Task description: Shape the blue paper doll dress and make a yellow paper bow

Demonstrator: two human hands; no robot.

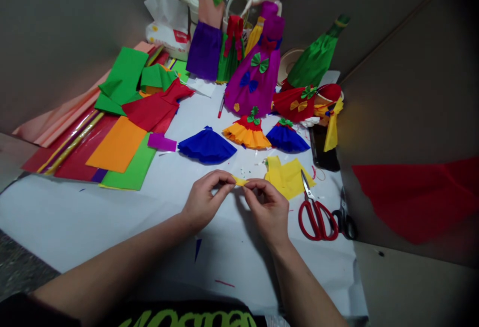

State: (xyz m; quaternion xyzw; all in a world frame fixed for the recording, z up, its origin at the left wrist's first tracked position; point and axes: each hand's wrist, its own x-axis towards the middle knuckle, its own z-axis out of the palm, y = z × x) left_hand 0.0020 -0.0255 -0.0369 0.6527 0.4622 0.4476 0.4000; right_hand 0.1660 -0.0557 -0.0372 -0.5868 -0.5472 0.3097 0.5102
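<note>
A small yellow paper scrap (239, 181) is pinched between both my hands above the white sheet (112, 212). My left hand (205, 198) grips its left end with thumb and fingers closed. My right hand (266, 208) pinches its right end. Just beyond lie a yellow paper piece (286, 177) and a blue paper skirt (206, 146). Red-handled scissors (316, 212) lie right of my right hand.
Black scissors (345, 217) lie by the sheet's right edge. An orange-yellow skirt (247, 132), a second blue skirt (286, 137), a doll in a purple dress (258, 68), stacked coloured paper (119, 142) at left and red paper (419, 192) at right surround the spot.
</note>
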